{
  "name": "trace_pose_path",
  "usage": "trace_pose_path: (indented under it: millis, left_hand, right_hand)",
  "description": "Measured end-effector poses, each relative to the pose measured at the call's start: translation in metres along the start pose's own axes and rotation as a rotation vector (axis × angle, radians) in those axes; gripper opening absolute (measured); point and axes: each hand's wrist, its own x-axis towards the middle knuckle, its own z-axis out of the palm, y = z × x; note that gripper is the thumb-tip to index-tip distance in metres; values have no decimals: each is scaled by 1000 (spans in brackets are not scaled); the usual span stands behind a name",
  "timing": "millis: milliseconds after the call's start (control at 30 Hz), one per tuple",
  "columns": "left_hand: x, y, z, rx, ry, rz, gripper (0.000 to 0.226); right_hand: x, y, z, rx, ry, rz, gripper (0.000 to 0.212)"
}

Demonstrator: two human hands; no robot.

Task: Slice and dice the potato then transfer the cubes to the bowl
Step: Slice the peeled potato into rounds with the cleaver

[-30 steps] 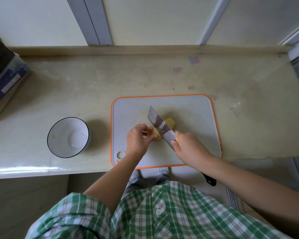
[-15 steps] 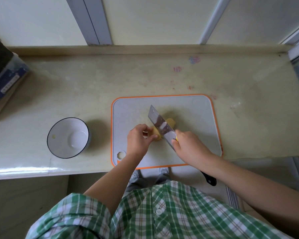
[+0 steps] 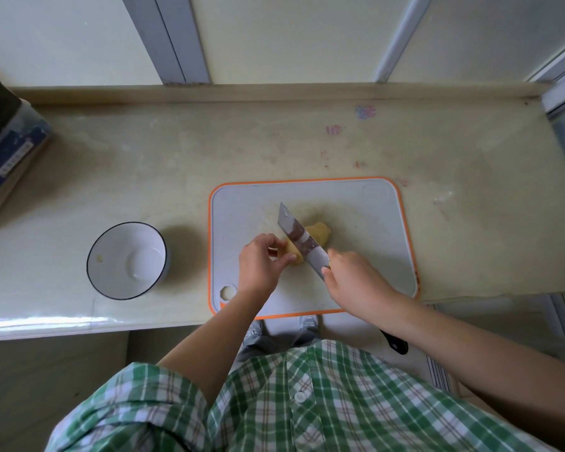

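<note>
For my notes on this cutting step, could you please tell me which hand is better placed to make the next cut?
Right. The right hand grips the knife, its blade across the potato; the left hand pinches the potato's end, steadying it.

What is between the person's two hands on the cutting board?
In the head view, the potato lies between them, with the knife set across it. The left hand holds the potato; the right hand grips the knife.
</note>
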Motion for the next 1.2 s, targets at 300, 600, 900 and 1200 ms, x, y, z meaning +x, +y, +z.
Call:
trace_pose_path:
  millis: [300, 600, 900, 1200]
  left_hand:
    - [1, -1, -1, -45, -6, -40, 24]
    - [3, -7, 2, -100, -14, -54, 26]
    - [-2, -13, 5, -174, 2, -67, 20]
    - [-5, -13, 7, -181, 15, -85, 17]
  right_hand:
    - [23, -10, 16, -30, -3, 5, 16]
    - [41, -6, 42, 5, 14, 3, 20]
    - [43, 1, 49, -2, -9, -8, 23]
    - [36, 7, 38, 84, 36, -28, 18]
